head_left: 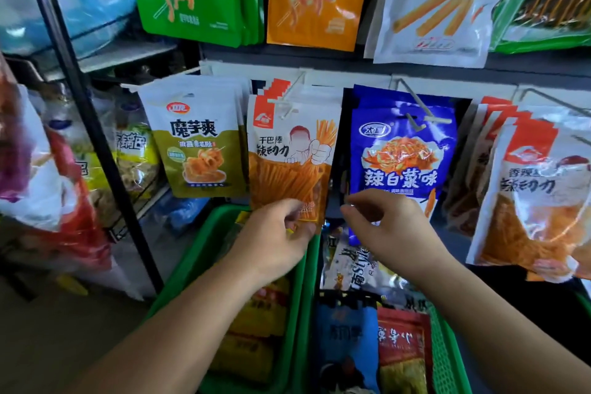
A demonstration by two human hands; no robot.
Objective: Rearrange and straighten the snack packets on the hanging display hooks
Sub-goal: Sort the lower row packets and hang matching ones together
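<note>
In the middle of the frame we see the orange stick-snack packet (289, 166) hanging on its hook (289, 96), first of a small stack, and our left hand (276, 233) pinches its bottom edge between thumb and fingers. Our right hand (388, 227) is just right of it, in front of the lower part of the blue packet (401, 157); its fingers are curled, with thumb and forefinger close together, but we cannot tell if they hold anything or touch the blue packet at all. The olive-and-white packet (196, 144) hangs at centre left, slightly tilted and touching the orange one, and at the right edge of the frame the red-and-white packets (537, 195) hang crooked and fanned out. In our judgement, we are now straightening the orange stack. The main danger is a pull downward on the bottom edge: the hole at the top of the packet is thin, so it could tear, or the packet could slide forward off the open end of the hook and fall into the green baskets (300, 313) below. A sideways push could also turn the neighbouring olive packet more. If the right hand moves to the blue packet without looking, it may knock its hook (415, 109), where the packet already sits near the front end.
</note>
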